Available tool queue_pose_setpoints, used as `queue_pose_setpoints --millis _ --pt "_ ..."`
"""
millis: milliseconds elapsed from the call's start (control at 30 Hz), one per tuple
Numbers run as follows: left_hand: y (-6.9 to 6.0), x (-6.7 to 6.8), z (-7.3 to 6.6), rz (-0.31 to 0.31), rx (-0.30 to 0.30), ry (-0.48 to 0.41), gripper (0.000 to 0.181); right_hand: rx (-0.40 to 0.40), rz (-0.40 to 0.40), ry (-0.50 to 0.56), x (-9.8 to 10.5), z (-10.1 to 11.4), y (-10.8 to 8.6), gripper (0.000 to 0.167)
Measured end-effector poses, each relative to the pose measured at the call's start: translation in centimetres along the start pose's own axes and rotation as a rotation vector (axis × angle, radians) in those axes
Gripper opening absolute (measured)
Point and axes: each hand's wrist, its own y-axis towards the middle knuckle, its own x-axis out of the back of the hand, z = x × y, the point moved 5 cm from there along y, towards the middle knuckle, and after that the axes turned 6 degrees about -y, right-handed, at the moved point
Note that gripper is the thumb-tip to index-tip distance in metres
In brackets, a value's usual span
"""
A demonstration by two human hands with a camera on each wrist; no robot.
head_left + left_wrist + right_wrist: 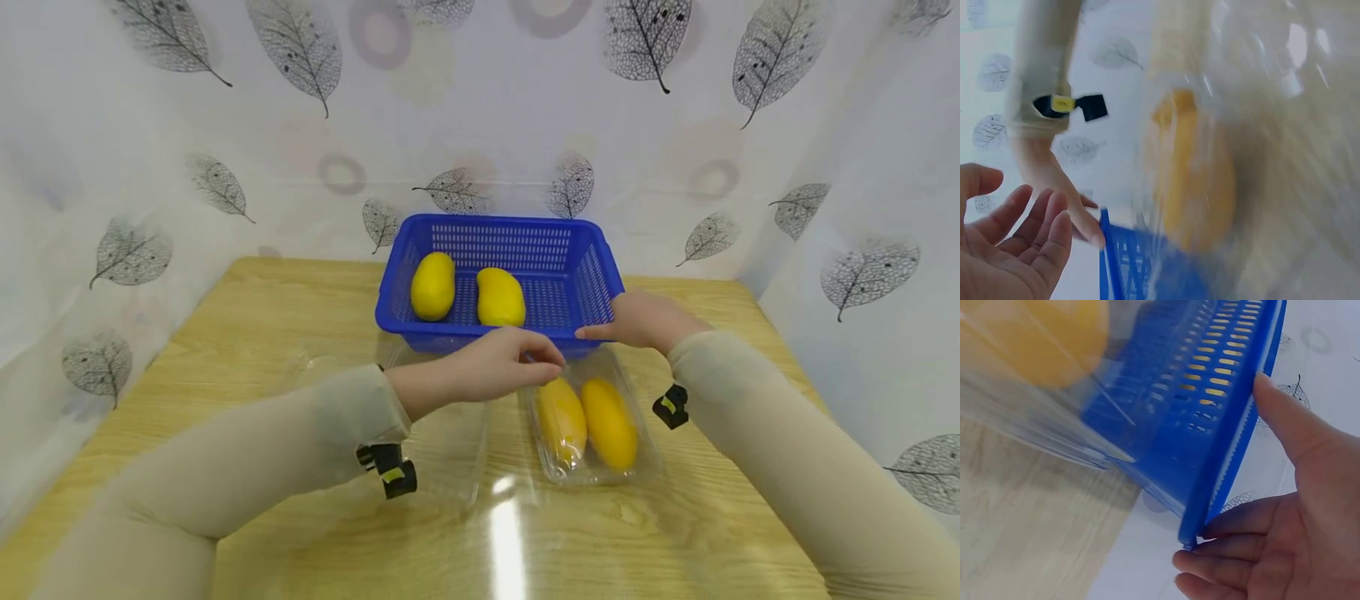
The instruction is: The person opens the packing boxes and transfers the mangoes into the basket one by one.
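A blue plastic basket (480, 222) stands at the back of the table with two yellow mangoes, one mango (432, 287) at its left and another mango (501, 297) beside it. My right hand (645, 321) holds the basket's front right corner, the thumb along the rim and the fingers at the side. My left hand (502, 364) hovers in front of the basket, fingers loosely bent and nothing in them. Just below it, a clear plastic box (600, 477) contains two more mangoes, a left mango (561, 421) and a right mango (610, 425).
Another clear plastic piece (450, 467) lies left of the box, partly under the left forearm; whether it is a lid or a separate tray is unclear. A further faint clear edge (303, 360) shows farther left. Leaf-patterned sheeting (480, 100) surrounds the wooden table (600, 542).
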Motion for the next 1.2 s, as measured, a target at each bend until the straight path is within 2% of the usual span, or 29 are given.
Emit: queue_pose_setpoints --millis 167,233,300,433,600,667,767,867,967,1100,1200 --pt "0.9 -2.2 0.3 -0.014 0.101 -0.425 0.024 0.046 -0.075 0.062 -0.7 0.0 -1.0 0.09" --pt "1.2 -3.0 0.6 -0.03 0.132 -0.512 0.026 0.08 -0.103 0.076 -0.8 0.4 -1.7 0.089" --pt "1.4 -3.5 1.4 -0.053 0.164 -0.544 0.027 0.121 -0.139 0.076 -0.9 1.0 -2.7 0.084" --pt "1.3 -3.6 3.4 -0.109 0.218 -0.52 0.027 0.219 -0.231 0.054 -1.2 2.5 -4.8 0.063" --pt "0.8 -3.0 5.0 -0.147 0.216 -0.443 0.026 0.337 -0.37 0.035 -2.2 4.1 -7.2 0.037" --pt "0.6 -2.7 5.5 -0.151 0.215 -0.4 0.025 0.412 -0.426 0.038 -2.5 4.9 -8.2 0.027" --pt "0.4 -2.6 6.3 -0.146 0.219 -0.342 0.024 0.573 -0.482 0.038 -3.3 6.4 -9.8 0.017" --pt "0.3 -2.5 7.2 -0.127 0.23 -0.306 0.024 0.738 -0.5 0.008 -4.3 8.0 -11.2 0.013" --pt "0.3 -2.6 8.1 -0.1 0.242 -0.273 0.024 0.836 -0.509 -0.052 -5.5 9.1 -11.9 0.01" --pt "0.5 -3.2 8.9 -0.021 0.247 -0.229 0.021 0.882 -0.557 -0.163 -6.9 10.1 -12.2 0.014" --pt "0.6 -4.0 9.2 0.088 0.252 -0.197 0.02 0.891 -0.612 -0.239 -7.5 10.4 -12.3 0.019"
